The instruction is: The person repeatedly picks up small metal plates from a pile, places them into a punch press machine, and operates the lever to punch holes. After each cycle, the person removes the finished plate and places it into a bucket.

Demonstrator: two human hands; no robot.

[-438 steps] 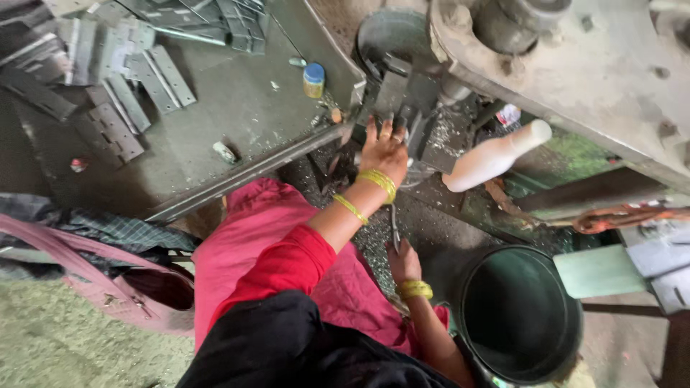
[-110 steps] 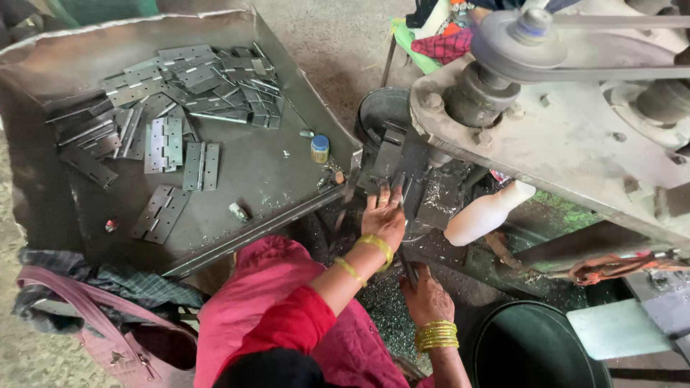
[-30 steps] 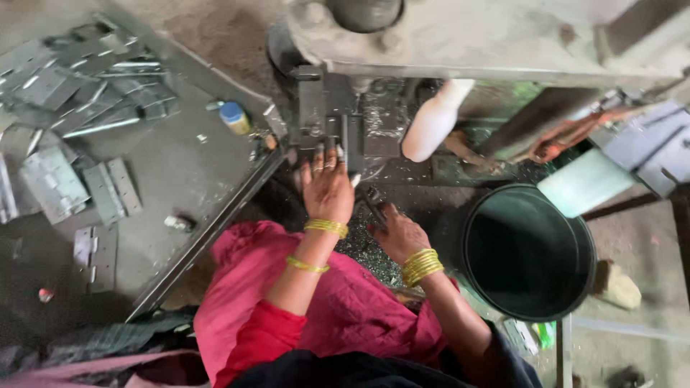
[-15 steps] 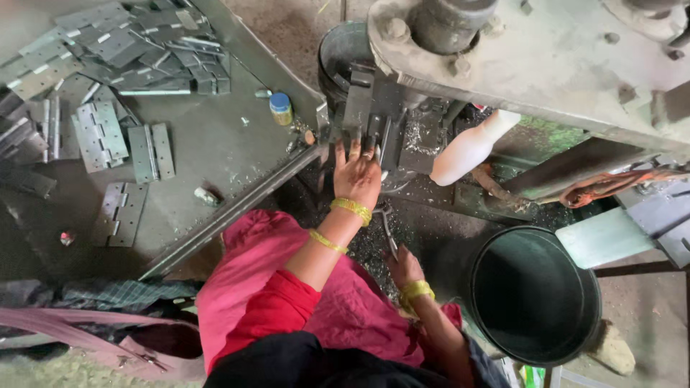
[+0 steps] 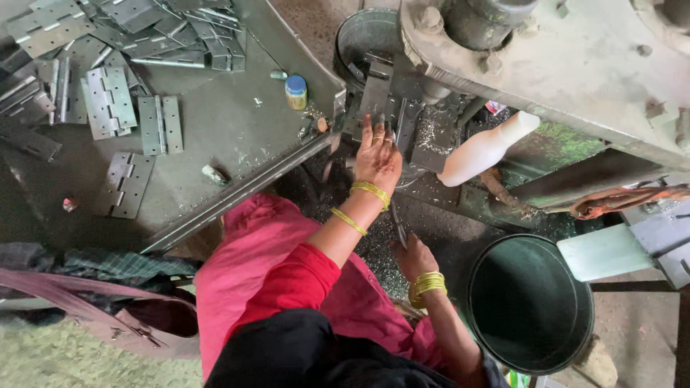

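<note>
The left hand (image 5: 377,159) reaches forward with its fingers (image 5: 375,131) spread flat, pressed against a grey metal piece (image 5: 375,93) that stands in the jaws of the big grey press machine (image 5: 575,65); the hand lies open on it rather than wrapped around it. Two yellow bangles sit on that forearm, which comes out of a red sleeve (image 5: 302,276). The right hand (image 5: 413,255) is lower and closer to the body, curled around the end of a thin dark lever (image 5: 397,223) that rises toward the machine; its fingers are folded on the lever, with a stack of yellow bangles at the wrist. Metal shavings (image 5: 374,248) are strewn on the dark floor between the two hands and around the machine's base. To the left, a grey metal counter (image 5: 237,136) with a raised edge carries many flat steel hinges (image 5: 108,100), some in a heap at the far corner and some lying singly, open and flat. A small jar with a blue lid (image 5: 295,92) stands near the counter's right edge, just beside the machine. A white plastic bottle (image 5: 480,151) lies tilted against the machine to the right of the left hand. A dark green bucket (image 5: 530,305) stands on the floor just right of the right hand, and a second round metal pail (image 5: 363,36) stands behind the metal piece. A pink cloth covers the person's lap.
</note>
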